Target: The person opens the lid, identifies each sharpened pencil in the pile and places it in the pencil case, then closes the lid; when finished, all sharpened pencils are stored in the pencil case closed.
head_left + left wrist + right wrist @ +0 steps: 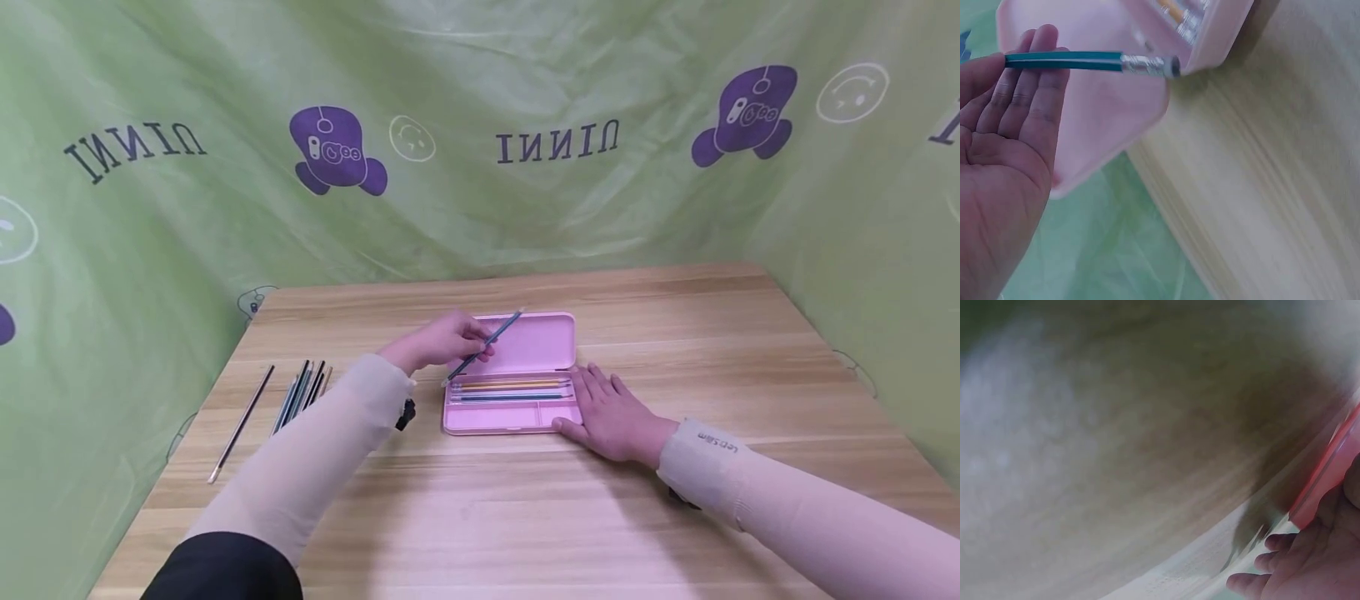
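An open pink pencil case lies in the middle of the wooden table, and several pencils lie in its tray. Above the case's left part, my left hand pinches a teal pencil held at a slant. In the left wrist view the teal pencil crosses my fingertips, its metal eraser end over the pink case. My right hand lies flat on the table with straight fingers against the case's right end. The right wrist view shows its fingers beside the case edge.
Several loose pencils lie in a bunch on the table's left side, with one dark pencil apart, further left. A green printed cloth hangs behind and on both sides of the table.
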`<state>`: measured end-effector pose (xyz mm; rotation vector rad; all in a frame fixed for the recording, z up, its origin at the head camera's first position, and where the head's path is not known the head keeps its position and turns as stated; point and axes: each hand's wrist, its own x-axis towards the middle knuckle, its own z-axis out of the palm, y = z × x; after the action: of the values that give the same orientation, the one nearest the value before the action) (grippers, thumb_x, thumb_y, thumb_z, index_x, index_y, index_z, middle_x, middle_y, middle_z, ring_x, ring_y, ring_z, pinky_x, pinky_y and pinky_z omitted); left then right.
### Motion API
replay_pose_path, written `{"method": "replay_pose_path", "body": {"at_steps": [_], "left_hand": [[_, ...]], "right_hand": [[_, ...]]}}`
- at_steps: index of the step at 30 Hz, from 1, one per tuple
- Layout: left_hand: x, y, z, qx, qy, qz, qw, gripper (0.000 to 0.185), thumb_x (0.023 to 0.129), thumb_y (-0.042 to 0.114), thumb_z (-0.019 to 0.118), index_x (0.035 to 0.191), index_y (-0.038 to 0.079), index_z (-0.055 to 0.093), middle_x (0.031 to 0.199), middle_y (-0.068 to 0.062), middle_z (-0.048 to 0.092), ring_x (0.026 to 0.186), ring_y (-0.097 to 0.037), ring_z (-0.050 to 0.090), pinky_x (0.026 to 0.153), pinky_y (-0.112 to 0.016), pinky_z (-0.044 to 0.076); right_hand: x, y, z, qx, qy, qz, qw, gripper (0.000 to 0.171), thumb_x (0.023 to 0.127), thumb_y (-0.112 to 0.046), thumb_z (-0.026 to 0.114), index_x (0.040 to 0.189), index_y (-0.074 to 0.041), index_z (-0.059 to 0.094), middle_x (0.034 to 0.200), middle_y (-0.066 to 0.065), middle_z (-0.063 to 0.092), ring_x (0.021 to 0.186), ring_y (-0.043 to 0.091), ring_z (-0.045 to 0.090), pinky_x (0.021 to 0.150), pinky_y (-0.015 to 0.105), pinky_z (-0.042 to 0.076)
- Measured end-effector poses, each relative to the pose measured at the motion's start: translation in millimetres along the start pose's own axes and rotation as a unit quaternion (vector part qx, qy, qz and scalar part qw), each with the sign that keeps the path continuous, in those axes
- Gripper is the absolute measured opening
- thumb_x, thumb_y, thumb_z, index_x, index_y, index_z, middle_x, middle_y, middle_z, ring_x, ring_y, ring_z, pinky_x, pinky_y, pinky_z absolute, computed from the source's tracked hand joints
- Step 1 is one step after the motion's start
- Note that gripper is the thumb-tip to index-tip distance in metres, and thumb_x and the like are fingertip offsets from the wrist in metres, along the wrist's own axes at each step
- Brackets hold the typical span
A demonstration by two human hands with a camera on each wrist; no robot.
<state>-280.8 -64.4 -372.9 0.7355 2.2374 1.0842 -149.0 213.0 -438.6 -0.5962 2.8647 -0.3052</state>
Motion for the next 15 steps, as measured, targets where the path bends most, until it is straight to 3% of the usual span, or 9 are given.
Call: {"method": "replay_pose_path", "body": {"at_steps": [7,15], "left_hand": [[12.7,2.8,21.3,0.088,-0.024,0.025,0.9955,0.024,0.101,-0.003,0.057,0.12,-0.01,0.069,0.102,-0.013,0.076,0.092,-0.02,0.072,0.082,-0.026,0.056],[14.5,4.2,33.7,0.169,-0.036,0.051,0.9837,0.021,0.097,-0.001,0.064,0.114,-0.004,0.075,0.1,-0.009,0.076,0.08,-0.008,0.06,0.082,-0.023,0.051]], "right_hand": [[2,3,3,-0.008,-0.01,0.014,1.0,0.098,0.104,-0.065,0.038,0.157,0.015,0.016,0.164,0.033,0.018,0.152,0.05,0.014,0.12,0.067,0.015],[4,7,8,-0.011,0.002,0.012,1.0,0.096,0.105,-0.063,0.04,0.158,0.014,0.017,0.165,0.032,0.018,0.152,0.048,0.014,0.12,0.066,0.016]]}}
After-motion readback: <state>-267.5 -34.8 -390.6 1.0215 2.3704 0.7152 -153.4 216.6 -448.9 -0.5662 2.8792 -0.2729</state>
